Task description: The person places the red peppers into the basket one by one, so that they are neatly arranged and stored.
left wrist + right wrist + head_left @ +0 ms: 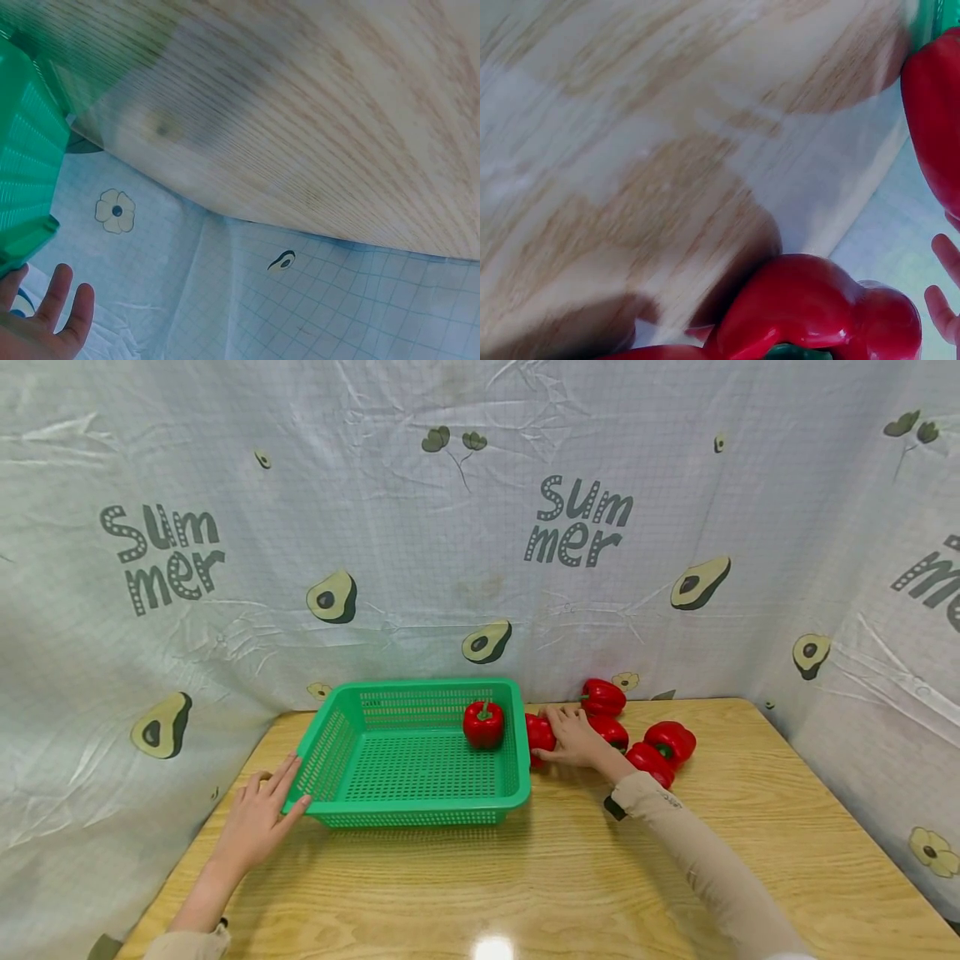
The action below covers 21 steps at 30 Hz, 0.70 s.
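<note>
A red bell pepper (pixel 483 724) stands stem up inside the green plastic basket (pixel 420 806), near its right wall. My left hand (pixel 258 814) rests at the basket's left rim, fingers extended along it and thumb by the front corner. In the left wrist view, fingertips (pixel 54 296) show close to the rim. Just right of the basket, my right hand (pixel 573 739) grips another red bell pepper (pixel 538 735) between thumb and fingers. That pepper (pixel 937 112) appears at the right edge of the right wrist view, with fingertips below it.
More red bell peppers lie right of my right hand: one at the back (pixel 603 697), one beside the wrist (pixel 609 731), and a touching pair (pixel 671 742) farther right. The wooden table (pixel 390 893) ends at a patterned cloth (pixel 405 568) behind and at the sides.
</note>
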Available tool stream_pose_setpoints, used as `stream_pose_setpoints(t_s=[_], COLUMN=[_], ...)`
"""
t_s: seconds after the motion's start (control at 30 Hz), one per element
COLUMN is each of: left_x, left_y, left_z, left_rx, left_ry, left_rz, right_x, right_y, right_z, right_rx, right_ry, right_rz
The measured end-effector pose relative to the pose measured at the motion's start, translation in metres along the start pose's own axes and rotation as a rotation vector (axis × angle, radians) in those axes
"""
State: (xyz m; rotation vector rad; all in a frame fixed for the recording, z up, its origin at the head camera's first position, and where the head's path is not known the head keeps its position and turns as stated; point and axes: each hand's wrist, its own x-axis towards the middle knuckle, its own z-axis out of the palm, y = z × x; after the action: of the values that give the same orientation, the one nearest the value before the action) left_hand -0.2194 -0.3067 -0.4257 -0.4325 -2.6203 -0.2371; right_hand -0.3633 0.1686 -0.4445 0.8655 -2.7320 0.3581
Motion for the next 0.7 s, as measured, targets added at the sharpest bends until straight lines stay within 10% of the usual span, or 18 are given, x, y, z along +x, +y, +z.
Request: stream_pose_setpoints(t_s=[0.7], left_x=[-0.0002], left_y=[0.0020], left_z=[-0.0023], left_rx=[-0.002], left_ry=[-0.007], left_rz=[-0.004], right_x=[-0.0089], right_y=[-0.0041], right_z=[-0.0098], right_rx=[-0.046], right_ry=[-0.030], right_rz=[-0.112])
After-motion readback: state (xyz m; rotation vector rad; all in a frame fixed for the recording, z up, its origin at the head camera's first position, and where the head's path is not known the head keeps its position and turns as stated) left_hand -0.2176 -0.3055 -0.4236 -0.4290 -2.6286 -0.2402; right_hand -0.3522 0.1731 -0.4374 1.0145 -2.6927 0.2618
